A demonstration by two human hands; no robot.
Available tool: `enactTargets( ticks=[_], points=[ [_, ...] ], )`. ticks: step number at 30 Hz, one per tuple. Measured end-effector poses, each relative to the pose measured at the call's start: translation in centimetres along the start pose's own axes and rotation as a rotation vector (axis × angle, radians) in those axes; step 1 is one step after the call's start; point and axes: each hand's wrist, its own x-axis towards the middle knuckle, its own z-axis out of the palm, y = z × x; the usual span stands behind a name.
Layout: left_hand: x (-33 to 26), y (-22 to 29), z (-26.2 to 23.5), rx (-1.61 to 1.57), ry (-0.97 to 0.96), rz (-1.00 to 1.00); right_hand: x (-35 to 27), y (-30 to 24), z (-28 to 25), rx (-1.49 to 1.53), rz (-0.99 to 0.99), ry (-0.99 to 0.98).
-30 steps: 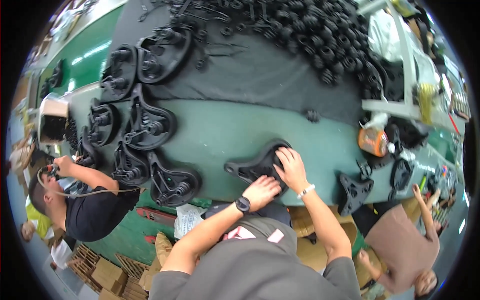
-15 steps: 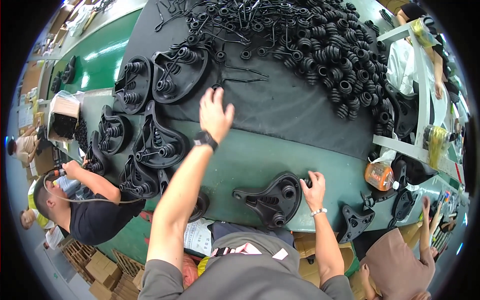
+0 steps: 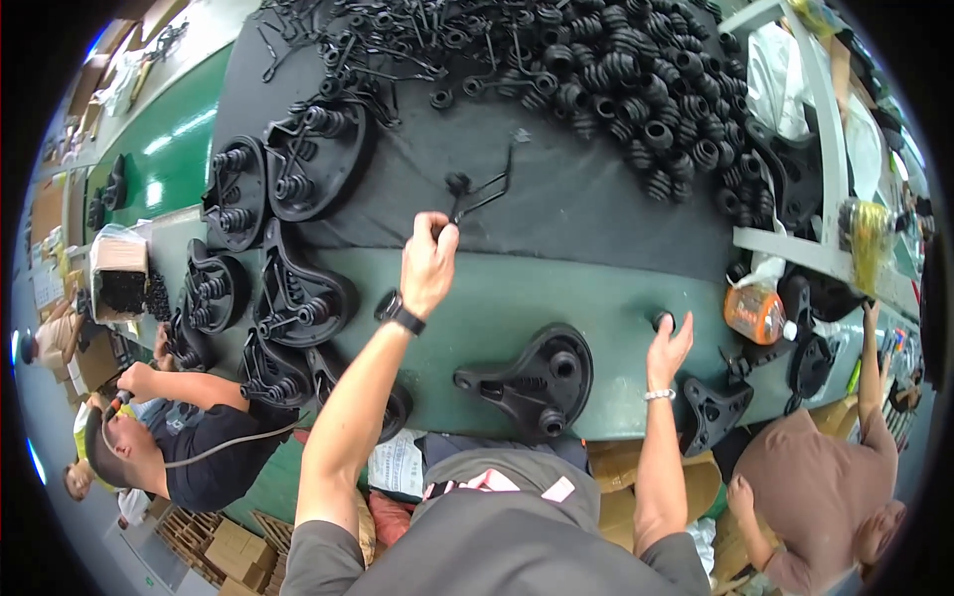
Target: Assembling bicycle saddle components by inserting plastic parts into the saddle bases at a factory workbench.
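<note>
Blk saddle base [image 3: 527, 385] front-ctr, no wire on it yet; R hand [image 3: 668, 356] right of base, ribbed pc [image 3: 663, 320] btwn thumb & fingers, can't tell if gripped; left of base, saddles [image 3: 308, 296] w/ wires on, prob done; L hand [image 3: 427, 266] beyond base, pinching wire pc [image 3: 458, 185]; farther, unused ribbed pile [image 3: 636, 89]

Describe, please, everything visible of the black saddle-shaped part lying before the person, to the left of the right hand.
The saddle-shaped part is black and slightly glossy, like moulded plastic. Its narrow nose points left; its broad, rounded end is at the right. The upward side looks recessed within a raised rim, with a ribbed or slotted patch near the middle and two round fittings toward the broad end. It lies on the green table, near the person's edge. Neither the left hand nor the right hand touches it.
</note>
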Motion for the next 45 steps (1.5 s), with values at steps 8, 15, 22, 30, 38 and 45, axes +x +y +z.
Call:
enactTargets(
  ticks=[8, 15, 22, 30, 38, 45],
  points=[
    [-21.5, 1.6, 4.4, -1.064, -0.501, -0.319, -9.3, -24.3, -6.5, 0.588, -0.249, -0.456],
    [-25.4, -6.2, 1.2, 0.116, -0.346, 0.063, -11.9, -19.5, -9.9, -0.064, -0.755, -0.632],
    [-21.6, -11.1, 0.7, 0.491, -0.453, 0.358, -17.3, -17.7, -4.2, -0.362, -1.008, -0.610],
    [-20.8, -11.9, 0.9, 0.463, -0.484, 0.407, -19.6, -17.6, -1.8, -0.272, -1.004, -0.526],
    [-20.5, -7.1, 2.1, 0.207, -0.450, 0.321, -21.2, -15.3, -10.6, 0.175, -0.511, -0.533],
    [-18.6, -0.1, 12.3, 0.496, -0.354, 0.331, -22.9, -6.0, -7.4, 0.347, 0.311, -0.842]
  ],
)
